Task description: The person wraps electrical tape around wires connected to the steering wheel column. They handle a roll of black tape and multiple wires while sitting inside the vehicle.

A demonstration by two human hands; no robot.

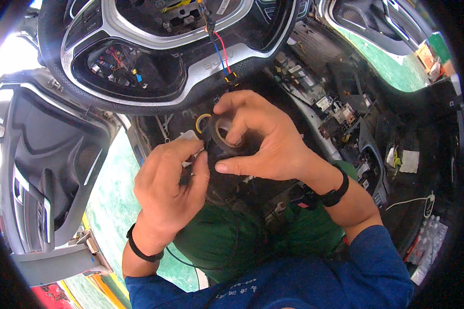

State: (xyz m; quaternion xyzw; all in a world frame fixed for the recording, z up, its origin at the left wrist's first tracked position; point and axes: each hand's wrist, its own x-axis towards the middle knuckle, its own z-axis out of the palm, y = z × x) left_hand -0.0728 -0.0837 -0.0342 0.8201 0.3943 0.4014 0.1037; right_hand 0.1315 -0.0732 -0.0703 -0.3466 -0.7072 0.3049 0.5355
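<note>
In the middle of the head view, my right hand (263, 139) holds a roll of dark tape (218, 133), with fingers at its top and hole and the thumb below it. My left hand (170, 185), just left of the roll, is closed in a pinch on something small and dark, too hidden to name. A yellow ring-shaped piece (199, 121) lies behind the roll, beside a pale item (189, 135). Red and blue wires (222, 54) hang over the steering wheel (191, 72) down to a black and yellow connector (231, 79) above my fingers.
An open car door (46, 154) is at the left, another (376, 26) at the upper right. The stripped interior on the right holds exposed parts (345, 113), a white sheet (410, 161), a white cable (412, 200) and clear plastic packaging (428, 247). My legs (242, 247) are below.
</note>
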